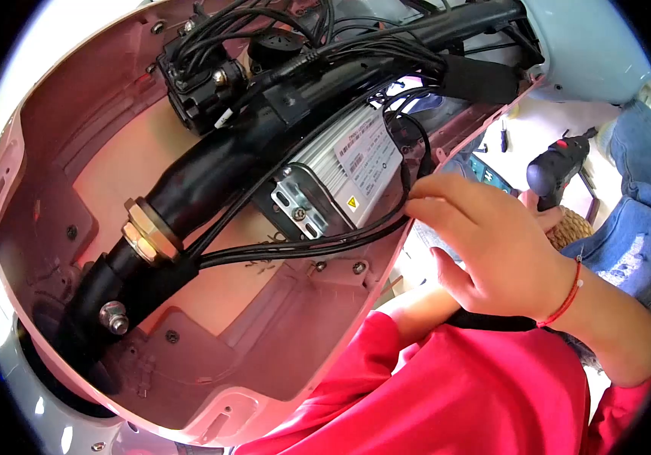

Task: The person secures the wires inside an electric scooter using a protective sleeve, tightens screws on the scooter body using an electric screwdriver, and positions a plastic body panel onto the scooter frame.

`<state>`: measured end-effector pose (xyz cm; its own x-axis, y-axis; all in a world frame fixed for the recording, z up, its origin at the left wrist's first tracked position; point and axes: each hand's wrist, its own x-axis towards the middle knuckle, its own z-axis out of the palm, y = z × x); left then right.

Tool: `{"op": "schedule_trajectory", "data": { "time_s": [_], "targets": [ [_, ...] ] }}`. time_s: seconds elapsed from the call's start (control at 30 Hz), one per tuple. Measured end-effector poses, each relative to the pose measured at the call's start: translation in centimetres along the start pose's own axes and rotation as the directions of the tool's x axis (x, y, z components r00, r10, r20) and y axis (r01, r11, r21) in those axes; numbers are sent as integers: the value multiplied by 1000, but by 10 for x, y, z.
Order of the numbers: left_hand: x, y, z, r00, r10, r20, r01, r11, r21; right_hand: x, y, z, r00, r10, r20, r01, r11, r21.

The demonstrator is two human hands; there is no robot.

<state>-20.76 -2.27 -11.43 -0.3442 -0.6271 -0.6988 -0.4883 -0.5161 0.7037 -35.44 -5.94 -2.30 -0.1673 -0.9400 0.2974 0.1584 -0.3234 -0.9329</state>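
Observation:
My right hand [485, 243], with a red cord bracelet [568, 298] at the wrist, reaches in from the lower right. Its bent fingertips rest against black cables [404, 193] beside the shell's edge; the thumb stands apart below. Left of the fingers sits a silver finned controller box [360, 163] with a white label and yellow warning mark. My left forearm [416, 309] passes beneath the right hand. Beyond it, my left hand [544, 216], mostly hidden, is closed around the handle of a black cordless drill [557, 171].
A pink shell [280, 356] surrounds a thick black frame tube [212, 171] with a brass-coloured nut [147, 230]. Wiring [242, 34] bunches at the top. A screwdriver [504, 139] and a lit screen [489, 176] lie beyond the shell, near denim-covered legs [636, 197].

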Motion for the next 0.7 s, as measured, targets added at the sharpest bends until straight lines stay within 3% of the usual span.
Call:
{"op": "schedule_trajectory", "data": {
  "time_s": [0.07, 0.47, 0.5, 0.7],
  "targets": [
    [1, -2, 8, 1000, 15, 2, -15, 1000, -3, -3, 4, 8, 999, -38, 25, 40, 995, -95],
    [-21, -8, -5, 999, -7, -36, 7, 1000, 7, -9, -4, -3, 995, -9, 100, 17, 997, -76],
    [-22, -8, -5, 999, -6, -38, 6, 1000, 9, -10, -2, -1, 996, -76, 51, 82, 989, -120],
    [-21, -11, -5, 999, 14, -45, -13, 1000, 22, -10, -1, -4, 991, -132, 24, 134, 983, -128]
  ]
}}
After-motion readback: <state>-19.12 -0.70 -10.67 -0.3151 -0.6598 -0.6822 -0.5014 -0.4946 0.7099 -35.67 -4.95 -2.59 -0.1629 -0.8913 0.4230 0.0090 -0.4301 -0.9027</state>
